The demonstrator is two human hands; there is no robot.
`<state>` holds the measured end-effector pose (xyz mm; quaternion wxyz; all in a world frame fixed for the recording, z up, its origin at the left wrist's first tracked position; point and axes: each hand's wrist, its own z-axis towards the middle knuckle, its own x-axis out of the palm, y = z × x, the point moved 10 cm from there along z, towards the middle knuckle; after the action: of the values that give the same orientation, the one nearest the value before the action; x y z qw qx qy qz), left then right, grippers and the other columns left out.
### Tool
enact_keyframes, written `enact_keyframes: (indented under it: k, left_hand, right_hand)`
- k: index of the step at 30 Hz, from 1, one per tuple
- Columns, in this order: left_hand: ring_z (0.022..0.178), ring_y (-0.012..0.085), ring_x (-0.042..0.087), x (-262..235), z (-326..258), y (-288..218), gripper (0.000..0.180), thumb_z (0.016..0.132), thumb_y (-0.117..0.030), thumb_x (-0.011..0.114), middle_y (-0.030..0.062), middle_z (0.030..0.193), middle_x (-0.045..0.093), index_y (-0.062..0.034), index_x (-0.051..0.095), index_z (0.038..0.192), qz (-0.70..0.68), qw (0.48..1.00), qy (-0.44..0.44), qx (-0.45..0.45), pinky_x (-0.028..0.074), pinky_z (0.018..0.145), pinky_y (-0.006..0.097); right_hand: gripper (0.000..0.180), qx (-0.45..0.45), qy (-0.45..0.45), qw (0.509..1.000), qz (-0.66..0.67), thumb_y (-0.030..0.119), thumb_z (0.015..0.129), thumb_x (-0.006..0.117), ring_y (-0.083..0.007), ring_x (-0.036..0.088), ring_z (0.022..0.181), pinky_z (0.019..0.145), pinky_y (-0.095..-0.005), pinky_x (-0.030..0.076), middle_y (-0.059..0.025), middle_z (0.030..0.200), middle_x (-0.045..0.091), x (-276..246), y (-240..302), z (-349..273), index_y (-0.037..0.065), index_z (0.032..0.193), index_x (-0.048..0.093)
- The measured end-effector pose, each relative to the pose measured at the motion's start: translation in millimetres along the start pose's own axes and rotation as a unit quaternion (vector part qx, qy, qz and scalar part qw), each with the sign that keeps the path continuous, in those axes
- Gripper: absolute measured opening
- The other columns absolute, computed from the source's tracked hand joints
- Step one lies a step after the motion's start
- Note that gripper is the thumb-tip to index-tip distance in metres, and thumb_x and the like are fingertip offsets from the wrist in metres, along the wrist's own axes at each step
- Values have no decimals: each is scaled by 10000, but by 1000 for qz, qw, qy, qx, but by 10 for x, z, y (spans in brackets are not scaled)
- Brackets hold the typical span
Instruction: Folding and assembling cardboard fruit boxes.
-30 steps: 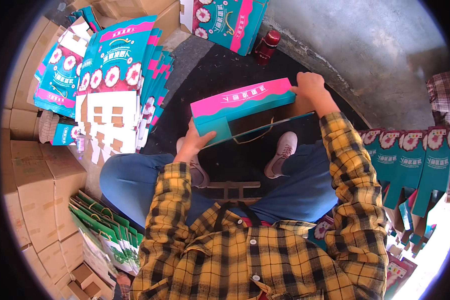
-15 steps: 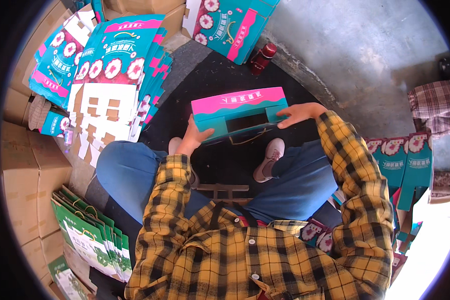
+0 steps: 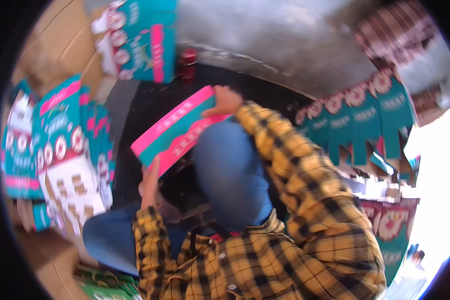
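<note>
A teal and pink cardboard box (image 3: 177, 125) is held between both hands, tilted so its right end is farther from me. My left hand (image 3: 150, 182) grips the lower left end, the thumb lying along the pink front edge. At the upper right end my right hand (image 3: 223, 101) is closed round the corner, with its thumb on the teal face. The box's right end is close above my raised knee (image 3: 230, 170). The fingers on its far sides are hidden.
Flat printed cartons (image 3: 60, 125) are stacked at the left, and another stack (image 3: 150, 45) stands at the far left. Near it is a red flask (image 3: 188, 65). A row of teal boxes (image 3: 365, 115) stands at the right. Green bags (image 3: 107, 282) lie at the lower left.
The view has swung to the right. The box has tilted and turned, so its opening no longer shows and a teal face with pink bands does. My right knee has come up beside it.
</note>
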<state>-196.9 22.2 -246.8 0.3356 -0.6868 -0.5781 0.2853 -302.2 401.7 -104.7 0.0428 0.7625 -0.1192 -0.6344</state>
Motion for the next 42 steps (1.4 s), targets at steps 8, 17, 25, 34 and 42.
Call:
enact_keyframes:
  k: [8, 17, 25, 34, 42]
  left_hand:
    - [1353, 324, 493, 384, -374, -111, 898, 849, -701, 692, 86, 1489, 519, -200, 403, 1536, 17, 996, 68, -63, 414, 981, 683]
    - [1344, 335, 514, 586, -30, -66, 891, 894, -527, 726, 136, 1515, 479, -148, 315, 1587, 23, 992, 115, 43, 470, 1028, 507]
    - [1357, 360, 507, 1583, 286, -178, 897, 916, -397, 704, 163, 1536, 456, -114, 227, 1622, 91, 967, 179, 157, 474, 1042, 446]
    - [1360, 359, 508, 3524, 569, 388, 902, 914, -340, 689, 178, 1539, 449, -90, 197, 1628, 167, 914, 334, 159, 470, 1053, 421]
    - [1362, 359, 510, 4118, 632, 583, 908, 912, -295, 678, 189, 1542, 444, -71, 174, 1633, 183, 889, 390, 156, 467, 1061, 401]
  right_hand:
    - [1137, 92, 46, 948, 302, 707, 630, 840, -422, 626, 1209, 1027, -435, 490, -319, 1257, 639, 412, -757, -416, -95, 1351, 477]
    - [1043, 91, -30, 924, 371, 623, 651, 871, -398, 650, 1174, 1006, -420, 504, -296, 1213, 662, 235, -1175, -897, -67, 1340, 500]
    - [816, 77, -263, 866, 417, 331, 813, 868, -235, 633, 1174, 1012, -355, 504, -160, 1273, 641, -334, -2122, -1890, 19, 1445, 457]
    - [836, 211, -305, 810, 454, 181, 842, 828, -242, 565, 1272, 1051, -377, 465, -166, 1395, 568, 1115, -3959, -3371, 14, 1520, 368]
    - [755, 356, -239, 727, 536, 36, 820, 712, -301, 581, 1265, 1017, -401, 478, -186, 1418, 555, 2396, -4660, -3814, 7, 1502, 388]
